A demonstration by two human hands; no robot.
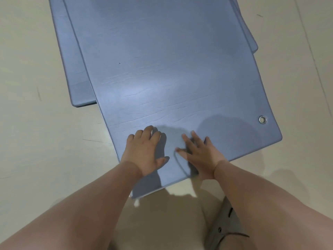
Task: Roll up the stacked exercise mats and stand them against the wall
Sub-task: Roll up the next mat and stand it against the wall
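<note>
Both hands press down on the top mat (171,60) and hold nothing. The left hand (144,152) rests with its fingers bent a little at the tips. The right hand (200,156) lies flat with its fingers spread wide. They are close beside each other, near the end of the mat closest to the person. The top mat is blue and lies flat on a second mat (72,60), also blue, which peeks out on the left side and at the far right. The top one is turned a little, so their edges do not line up. Neither is rolled yet. Both lie on a smooth, pale cream floor (36,141) with thin lines and a few small dark marks. Light shines on the middle of the top mat, and fine creases run across it there. Its corners are round. A small metal ring (262,119) sits in the near right corner, well apart from the right hand. Bare floor shows to the left, to the right and in front of the near end. A gray thing (225,228) with a strap shows low down by the right arm; what it is cannot be told.
</note>
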